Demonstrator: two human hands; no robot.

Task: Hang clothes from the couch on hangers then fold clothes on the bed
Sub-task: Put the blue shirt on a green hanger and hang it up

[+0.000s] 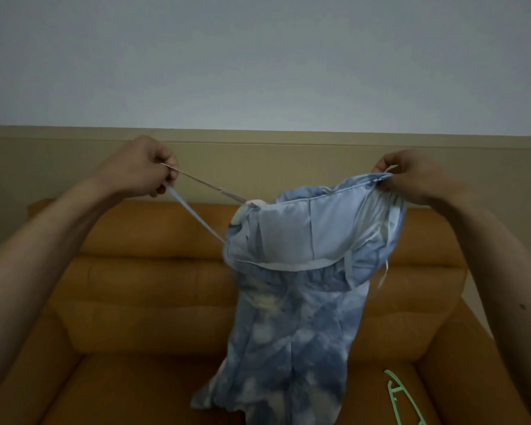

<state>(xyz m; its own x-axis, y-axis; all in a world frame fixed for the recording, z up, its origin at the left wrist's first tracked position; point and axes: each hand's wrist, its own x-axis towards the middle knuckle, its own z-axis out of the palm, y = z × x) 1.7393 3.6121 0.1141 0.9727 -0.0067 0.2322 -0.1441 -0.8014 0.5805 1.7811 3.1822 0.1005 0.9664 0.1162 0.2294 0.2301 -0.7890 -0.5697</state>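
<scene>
Both arms are up in front of the couch (141,240), and between them hangs a dress (292,317), held in the air above the seat. It is thin, soft cloth, blotched pale blue and white like clouds, with a plain lighter lining showing inside the open top. The top edge gapes into a wide oval, rimmed with a narrow white band.

The left hand (138,168) is curled into a loose fist, fingers closed on a thin shoulder strap (193,214). The strap is a flat pale ribbon on one run and a finer, shinier cord on the other, the two pulled taut into a narrow V that meets the dress at its left corner.

The right hand (411,176) pinches the other side of the top hem, fingers and thumb pressed together on a bunch of cloth, with a small loop of white strap poking up beside the knuckles. More thin white ties dangle down the right side of the dress.

Below, the skirt falls in soft folds and its bottom edge drops out of view at the frame's lower edge.

The couch is a mustard-orange, smooth and padded, with fat cushions and rounded arms. A mint-green plastic hanger (403,403) lies on the seat, down to the right of the dress.
</scene>
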